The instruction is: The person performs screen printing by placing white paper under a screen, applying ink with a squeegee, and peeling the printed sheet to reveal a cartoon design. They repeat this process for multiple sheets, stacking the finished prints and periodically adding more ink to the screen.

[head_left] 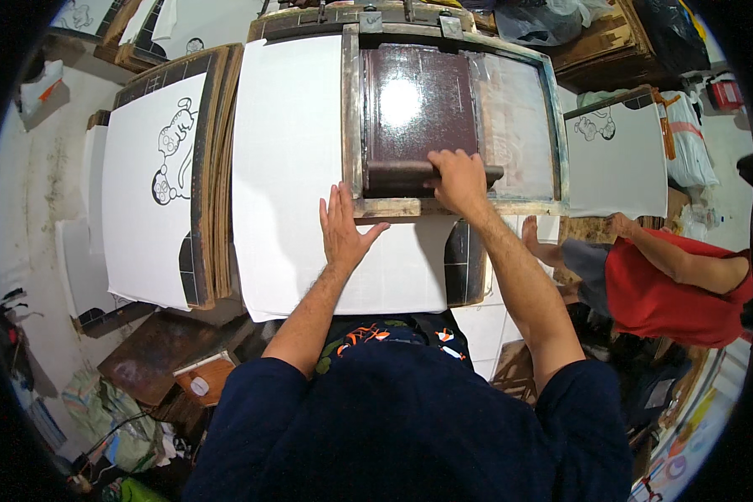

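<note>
My right hand (pixel 460 182) is closed around the handle of a long dark squeegee (pixel 396 172). It lies crosswise near the front end of a screen printing frame (pixel 388 207). Behind the squeegee, the mesh (pixel 440 100) is dark maroon and glossy, with a bright reflection on it. The frame's right part is a paler, cloudy surface (pixel 519 125). My left hand (pixel 343 230) lies flat with fingers spread and thumb out, at the frame's front left corner over white fabric (pixel 289 134). That fabric covers a board and runs under the frame.
Metal hinge clamps (pixel 371 23) hold the frame's far edge. At left, a stack of boards (pixel 217 176) carries white fabric printed with cartoon line figures (pixel 174 138). Another printed piece (pixel 619 159) lies at right. A person in a red top (pixel 669 284) is close by at right.
</note>
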A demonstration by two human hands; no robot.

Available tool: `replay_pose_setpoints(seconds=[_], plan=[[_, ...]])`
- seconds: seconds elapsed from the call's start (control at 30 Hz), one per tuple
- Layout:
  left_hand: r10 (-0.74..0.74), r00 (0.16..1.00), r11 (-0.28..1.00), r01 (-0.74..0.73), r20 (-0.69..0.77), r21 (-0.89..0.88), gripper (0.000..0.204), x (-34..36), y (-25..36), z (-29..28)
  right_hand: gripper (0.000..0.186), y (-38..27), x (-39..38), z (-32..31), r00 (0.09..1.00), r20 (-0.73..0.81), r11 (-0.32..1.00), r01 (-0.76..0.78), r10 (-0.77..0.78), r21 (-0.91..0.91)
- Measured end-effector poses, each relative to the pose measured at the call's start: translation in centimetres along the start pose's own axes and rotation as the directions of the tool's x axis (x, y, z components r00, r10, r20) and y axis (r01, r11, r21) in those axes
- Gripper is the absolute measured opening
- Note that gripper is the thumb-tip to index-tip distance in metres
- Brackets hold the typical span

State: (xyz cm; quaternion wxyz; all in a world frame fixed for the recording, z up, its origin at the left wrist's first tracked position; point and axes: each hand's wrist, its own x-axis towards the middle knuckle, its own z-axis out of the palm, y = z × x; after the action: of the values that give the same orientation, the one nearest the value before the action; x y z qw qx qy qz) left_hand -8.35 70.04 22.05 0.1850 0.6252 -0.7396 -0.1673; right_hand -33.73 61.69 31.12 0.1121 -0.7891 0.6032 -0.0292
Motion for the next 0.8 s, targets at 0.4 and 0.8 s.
replay_pose_setpoints(seconds=[0.4, 0.8], plan=[[-0.018, 0.997, 1.0, 0.017, -0.074, -0.011, 0.123, 0.0, -0.2, 0.6, 0.033, 4.9, 13.9, 0.1, 0.964, -0.248, 0.995, 0.089, -0.097, -0.042], [-0.019, 0.999, 1.0, 0.018, -0.032, -0.023, 0.126, 0.0, -0.2, 0.4, 0.024, 7.6, 22.1, 1.5, 0.863, -0.49, 0.973, 0.009, -0.125, -0.231]])
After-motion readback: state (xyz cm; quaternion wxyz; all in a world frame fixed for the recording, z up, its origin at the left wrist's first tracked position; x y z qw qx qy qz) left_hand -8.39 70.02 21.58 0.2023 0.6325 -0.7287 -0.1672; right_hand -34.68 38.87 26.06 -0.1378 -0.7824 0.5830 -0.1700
